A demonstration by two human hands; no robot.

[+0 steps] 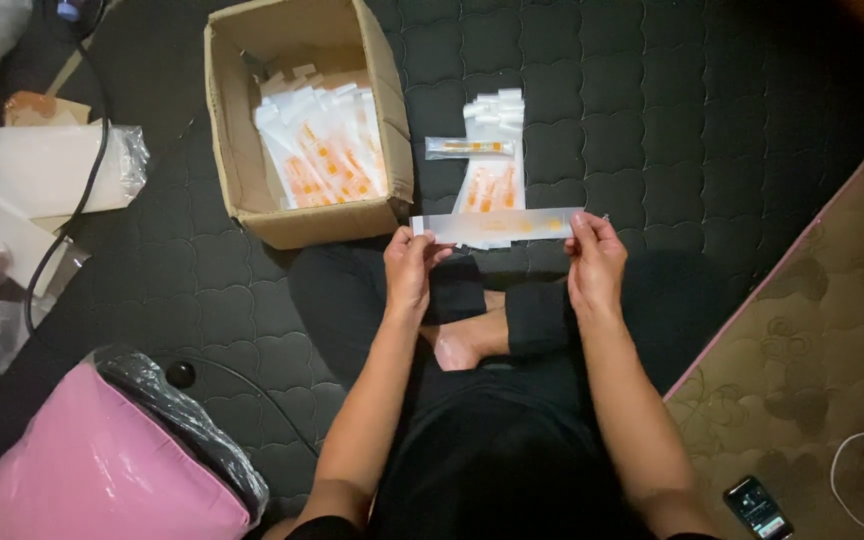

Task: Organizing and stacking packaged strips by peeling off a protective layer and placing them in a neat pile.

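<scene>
Clear plastic, a long flat sleeve [497, 226], stretches level between my hands: left hand [409, 270] pinches one end, right hand [594, 262] the other (orange shows inside, blurred, possibly a syringe). Just beyond it lies a stack of packets [492, 160] on the dark quilted mattress [672, 110], beside the cardboard box [252, 130].

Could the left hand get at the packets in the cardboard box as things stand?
Probably yes, once freed. The left hand pinches one end of a long clear packet, the right hand the other. The cardboard box stands open-topped just ahead-left, its packets uncovered, nothing between.
</scene>
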